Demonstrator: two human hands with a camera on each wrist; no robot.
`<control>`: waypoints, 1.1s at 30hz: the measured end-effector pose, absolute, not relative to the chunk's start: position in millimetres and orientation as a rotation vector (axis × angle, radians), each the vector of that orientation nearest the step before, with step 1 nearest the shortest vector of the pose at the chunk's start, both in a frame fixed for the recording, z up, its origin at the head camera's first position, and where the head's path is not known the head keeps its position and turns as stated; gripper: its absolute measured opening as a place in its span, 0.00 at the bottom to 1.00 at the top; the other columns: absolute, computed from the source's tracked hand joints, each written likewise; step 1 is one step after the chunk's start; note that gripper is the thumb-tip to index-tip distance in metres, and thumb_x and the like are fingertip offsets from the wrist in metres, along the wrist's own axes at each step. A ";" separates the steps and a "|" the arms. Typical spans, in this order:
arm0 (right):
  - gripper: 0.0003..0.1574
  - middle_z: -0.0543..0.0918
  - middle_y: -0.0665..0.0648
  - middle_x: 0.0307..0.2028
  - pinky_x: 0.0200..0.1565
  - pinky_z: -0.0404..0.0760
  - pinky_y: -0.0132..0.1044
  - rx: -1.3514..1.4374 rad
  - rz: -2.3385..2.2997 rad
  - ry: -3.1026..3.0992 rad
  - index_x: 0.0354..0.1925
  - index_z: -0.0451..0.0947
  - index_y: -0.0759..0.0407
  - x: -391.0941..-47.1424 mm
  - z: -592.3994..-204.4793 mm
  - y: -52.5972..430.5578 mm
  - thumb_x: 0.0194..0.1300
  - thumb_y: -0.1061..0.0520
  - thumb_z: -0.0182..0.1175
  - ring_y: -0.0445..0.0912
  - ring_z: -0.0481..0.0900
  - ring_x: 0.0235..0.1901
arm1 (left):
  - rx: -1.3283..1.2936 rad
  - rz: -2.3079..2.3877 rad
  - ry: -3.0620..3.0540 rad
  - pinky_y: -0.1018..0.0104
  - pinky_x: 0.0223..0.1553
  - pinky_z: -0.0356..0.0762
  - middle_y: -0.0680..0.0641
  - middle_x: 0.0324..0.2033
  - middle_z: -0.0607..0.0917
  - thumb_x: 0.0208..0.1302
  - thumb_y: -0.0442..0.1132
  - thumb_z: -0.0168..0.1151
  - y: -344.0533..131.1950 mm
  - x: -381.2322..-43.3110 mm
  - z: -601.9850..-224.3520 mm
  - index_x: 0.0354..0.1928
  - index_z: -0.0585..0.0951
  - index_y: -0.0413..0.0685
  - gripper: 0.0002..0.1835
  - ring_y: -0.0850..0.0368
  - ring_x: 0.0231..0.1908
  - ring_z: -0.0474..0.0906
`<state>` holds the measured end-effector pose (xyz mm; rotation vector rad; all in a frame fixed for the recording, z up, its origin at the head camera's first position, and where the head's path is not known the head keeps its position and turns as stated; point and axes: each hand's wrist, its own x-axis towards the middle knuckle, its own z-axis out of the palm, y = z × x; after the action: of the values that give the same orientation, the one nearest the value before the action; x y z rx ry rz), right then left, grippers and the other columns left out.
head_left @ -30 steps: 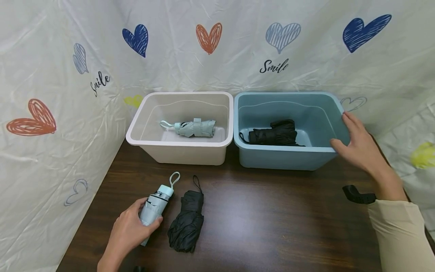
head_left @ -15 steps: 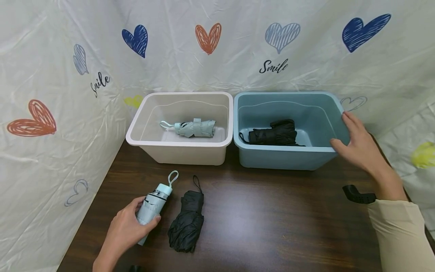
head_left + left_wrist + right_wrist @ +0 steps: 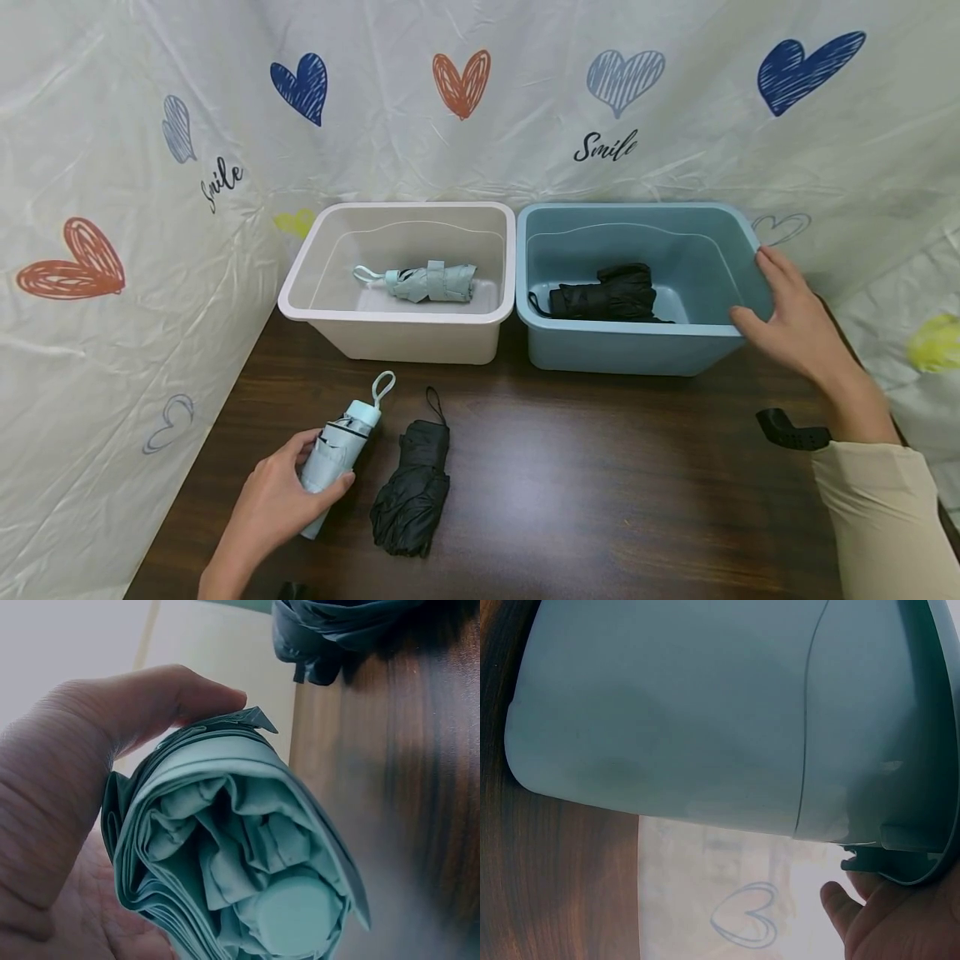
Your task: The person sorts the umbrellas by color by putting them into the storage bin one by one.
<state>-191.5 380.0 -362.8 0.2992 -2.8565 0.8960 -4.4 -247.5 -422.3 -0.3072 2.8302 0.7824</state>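
My left hand [image 3: 273,500] grips a light blue folded umbrella [image 3: 337,454], thumb on one side and fingers on the other. Its loop strap points toward the bins. In the left wrist view the umbrella's bunched end [image 3: 225,840] faces the camera; whether it touches the table cannot be told. Just right of it lies a black folded umbrella [image 3: 412,492]. My right hand [image 3: 798,321] holds the rim at the right end of a blue bin [image 3: 630,350]. Inside that bin is another black folded umbrella [image 3: 607,293]. A second light blue umbrella [image 3: 431,283] lies in the white bin [image 3: 405,340].
The two bins stand side by side at the back of the dark wooden table [image 3: 570,475]. Behind them hangs a white sheet [image 3: 525,100] printed with hearts. A black band [image 3: 791,432] shows at my right wrist.
My left hand and the light blue umbrella have shifted slightly left and toward the bins. My right hand has stayed on the blue bin.
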 end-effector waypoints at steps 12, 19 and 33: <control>0.54 0.44 0.73 0.84 0.75 0.49 0.77 0.311 0.899 -2.854 0.83 0.42 0.70 -191.6 -364.1 381.2 0.71 0.53 0.53 0.76 0.47 0.81 | -0.285 0.784 2.840 0.57 0.38 0.83 0.33 0.57 0.86 0.56 0.63 0.78 -247.3 -5.4 -416.2 0.71 0.73 0.40 0.48 0.47 0.46 0.86; 0.54 0.43 0.73 0.84 0.74 0.50 0.78 0.300 0.905 -2.869 0.84 0.41 0.69 -188.4 -365.0 381.6 0.72 0.52 0.53 0.76 0.46 0.81 | -0.293 0.763 2.849 0.57 0.38 0.82 0.34 0.58 0.86 0.57 0.62 0.78 -247.3 -3.7 -412.7 0.70 0.73 0.40 0.48 0.47 0.46 0.86; 0.54 0.45 0.74 0.84 0.75 0.50 0.77 0.305 0.900 -2.836 0.83 0.43 0.71 -191.0 -364.1 380.4 0.70 0.53 0.54 0.77 0.48 0.80 | -0.238 0.796 2.887 0.58 0.38 0.82 0.36 0.55 0.88 0.56 0.61 0.79 -244.9 -5.3 -405.0 0.70 0.74 0.41 0.46 0.48 0.46 0.86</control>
<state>-191.0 380.4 -364.1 0.3052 -2.8361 0.9002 -5.3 -244.9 -405.0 -0.2380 2.8868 0.7959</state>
